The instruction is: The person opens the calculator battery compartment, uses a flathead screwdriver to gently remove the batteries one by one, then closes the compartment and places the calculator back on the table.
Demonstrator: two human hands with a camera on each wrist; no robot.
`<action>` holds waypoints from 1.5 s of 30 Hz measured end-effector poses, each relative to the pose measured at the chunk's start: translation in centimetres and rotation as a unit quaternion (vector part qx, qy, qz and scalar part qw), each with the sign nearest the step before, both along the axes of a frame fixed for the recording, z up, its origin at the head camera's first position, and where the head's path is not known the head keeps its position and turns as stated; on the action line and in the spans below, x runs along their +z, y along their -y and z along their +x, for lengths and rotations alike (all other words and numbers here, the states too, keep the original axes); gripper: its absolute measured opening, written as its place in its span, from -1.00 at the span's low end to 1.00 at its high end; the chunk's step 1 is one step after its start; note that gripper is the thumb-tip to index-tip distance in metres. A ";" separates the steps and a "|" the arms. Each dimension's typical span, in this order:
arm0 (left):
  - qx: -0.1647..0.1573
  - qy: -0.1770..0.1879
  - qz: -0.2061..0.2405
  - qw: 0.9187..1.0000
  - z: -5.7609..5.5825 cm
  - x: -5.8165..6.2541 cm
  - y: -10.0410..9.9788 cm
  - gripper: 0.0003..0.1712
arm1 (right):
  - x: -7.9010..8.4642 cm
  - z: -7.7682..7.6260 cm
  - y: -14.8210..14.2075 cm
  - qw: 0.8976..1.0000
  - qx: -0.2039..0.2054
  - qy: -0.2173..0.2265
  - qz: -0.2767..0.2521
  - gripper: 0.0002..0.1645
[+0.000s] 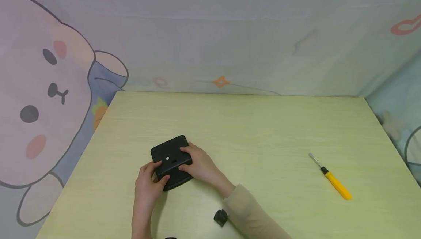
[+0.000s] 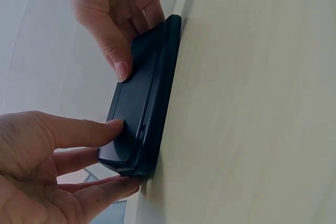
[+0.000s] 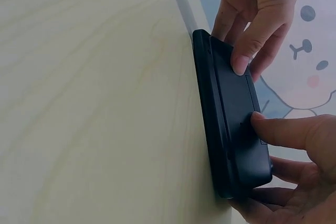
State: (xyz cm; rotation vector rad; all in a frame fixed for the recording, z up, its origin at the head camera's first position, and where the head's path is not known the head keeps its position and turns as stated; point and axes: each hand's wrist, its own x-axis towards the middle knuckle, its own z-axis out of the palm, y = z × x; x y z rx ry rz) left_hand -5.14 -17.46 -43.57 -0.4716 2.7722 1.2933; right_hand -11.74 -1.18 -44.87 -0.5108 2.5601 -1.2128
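Both hands hold a flat black plastic device (image 1: 169,149) over the left part of the table. A raised section, a small pale round spot and a small dark slot show on its upward face; its kind is unclear. My left hand (image 1: 147,182) grips the left side, thumb on the near part, fingers around the edge. On the opposite side, my right hand (image 1: 202,164) grips the right edge. In the left wrist view both thumbs press the device's face (image 2: 139,98), with fingers partly hidden behind it. The right wrist view shows its long edge (image 3: 207,108) close to the tabletop.
A yellow-handled screwdriver (image 1: 335,184) lies on the table (image 1: 256,133) at the right. Beside the right sleeve sits a small black piece (image 1: 220,217). Another dark item (image 1: 170,238) is cut off at the bottom edge. A printed cloth (image 1: 210,41) hangs behind the table.
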 end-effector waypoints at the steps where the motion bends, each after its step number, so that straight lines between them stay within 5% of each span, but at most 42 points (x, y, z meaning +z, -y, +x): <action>1: -0.001 0.000 0.000 1.000 0.0 0.0 0.0 -0.39 | 0.0 0.0 0.0 1.000 0.000 -0.002 0.002 -0.34; 16: -0.004 0.003 -0.030 1.000 -0.2 0.2 0.0 -0.39 | 0.3 -0.2 -0.1 0.997 0.009 -0.048 0.066 -0.35; 27: -0.001 0.013 -0.027 1.000 -0.2 0.2 0.4 -0.39 | 0.8 0.0 -0.3 0.975 0.035 -0.171 0.137 -0.49; 45: -0.012 0.007 -0.016 1.000 0.0 0.1 0.6 -0.41 | 0.6 0.2 0.9 0.944 0.105 -0.266 0.163 -0.70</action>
